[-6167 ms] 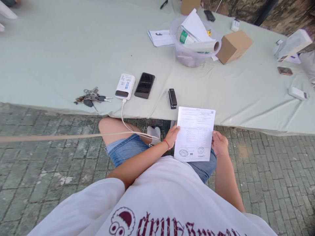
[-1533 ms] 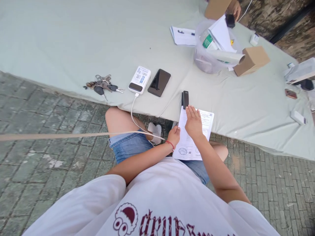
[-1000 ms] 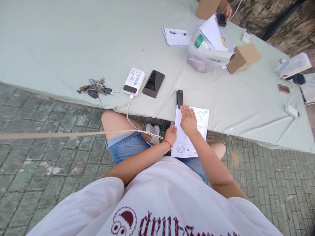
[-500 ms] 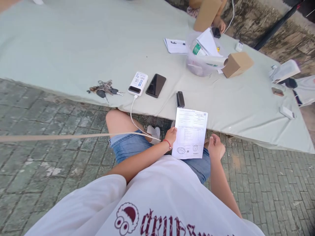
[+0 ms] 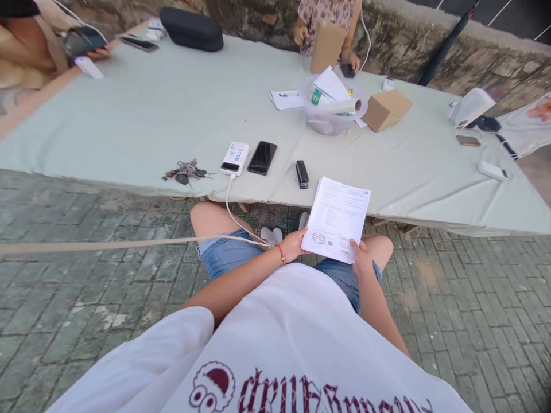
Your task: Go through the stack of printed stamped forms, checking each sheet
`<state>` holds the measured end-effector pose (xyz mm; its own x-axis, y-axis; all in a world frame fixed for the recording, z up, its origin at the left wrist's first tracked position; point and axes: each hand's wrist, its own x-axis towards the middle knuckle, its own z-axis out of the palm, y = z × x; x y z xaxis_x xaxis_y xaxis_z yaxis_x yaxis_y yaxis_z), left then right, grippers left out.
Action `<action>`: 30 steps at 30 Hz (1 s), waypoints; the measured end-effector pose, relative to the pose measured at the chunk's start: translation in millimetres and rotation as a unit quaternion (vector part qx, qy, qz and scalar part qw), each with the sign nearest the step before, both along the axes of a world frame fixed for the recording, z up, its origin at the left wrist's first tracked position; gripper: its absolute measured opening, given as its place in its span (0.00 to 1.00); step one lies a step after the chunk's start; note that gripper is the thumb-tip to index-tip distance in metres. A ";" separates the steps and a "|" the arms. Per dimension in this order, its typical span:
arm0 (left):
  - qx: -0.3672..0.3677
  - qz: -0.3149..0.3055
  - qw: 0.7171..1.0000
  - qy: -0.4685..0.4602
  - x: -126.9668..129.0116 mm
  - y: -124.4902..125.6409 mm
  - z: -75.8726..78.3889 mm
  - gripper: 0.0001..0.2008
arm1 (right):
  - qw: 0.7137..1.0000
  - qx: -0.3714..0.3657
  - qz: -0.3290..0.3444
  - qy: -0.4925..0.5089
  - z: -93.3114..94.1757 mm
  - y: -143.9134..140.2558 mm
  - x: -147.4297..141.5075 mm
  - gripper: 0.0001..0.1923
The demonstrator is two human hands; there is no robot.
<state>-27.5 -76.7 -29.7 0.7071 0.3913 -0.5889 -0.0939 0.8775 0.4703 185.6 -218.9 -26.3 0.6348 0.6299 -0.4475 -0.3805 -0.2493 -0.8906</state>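
Observation:
A stack of printed papers [image 5: 338, 215] with round and oval stamps is held between my hands, over my lap and the table's near edge. My left hand [image 5: 294, 244], with a red cord at the wrist, grips its left lower edge. The right lower corner is pinched by my right hand [image 5: 362, 256], thumb on top. Just beyond the papers, to the left, a black stapler [image 5: 302, 174] lies on the cloth. Farther left are a black phone [image 5: 262, 158], a white power bank [image 5: 235, 159] with a cable plugged in, and a bunch of keys [image 5: 186, 172].
A clear plastic tub [image 5: 331, 122] with papers and a roll stands mid-table beside a cardboard box [image 5: 387, 110]. A black case [image 5: 191, 28] lies at the far left. People sit at the far side and the left end. The white cable [image 5: 236, 212] hangs toward my lap.
My right hand has moved left onto the papers and now grips their lower right corner. The papers have tilted clockwise. The view has shifted, showing more of the table's far side.

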 end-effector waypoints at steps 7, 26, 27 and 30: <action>0.052 0.017 0.995 0.078 -1.8 -5.9 -6.6 0.14 | 0.999 0.041 -0.002 0.033 -0.8 -22.6 -9.0 0.25; 0.030 0.092 0.993 0.069 0.2 -3.7 -12.0 0.17 | 0.998 0.039 -0.025 0.047 -20.0 -21.2 -3.9 0.21; 0.037 0.094 0.993 0.060 0.5 -4.8 -10.2 0.17 | 0.997 0.042 -0.034 0.047 -19.5 -21.7 -3.8 0.21; 0.049 0.101 0.992 0.053 1.1 -7.2 -5.8 0.14 | 0.996 0.048 -0.038 0.064 -16.7 -22.7 -3.2 0.21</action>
<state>-26.4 -84.0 -35.5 0.5443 0.5780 -0.6079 -0.2094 0.7954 0.5688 182.4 -241.6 -43.0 0.6238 0.6266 -0.4672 -0.5066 -0.1311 -0.8521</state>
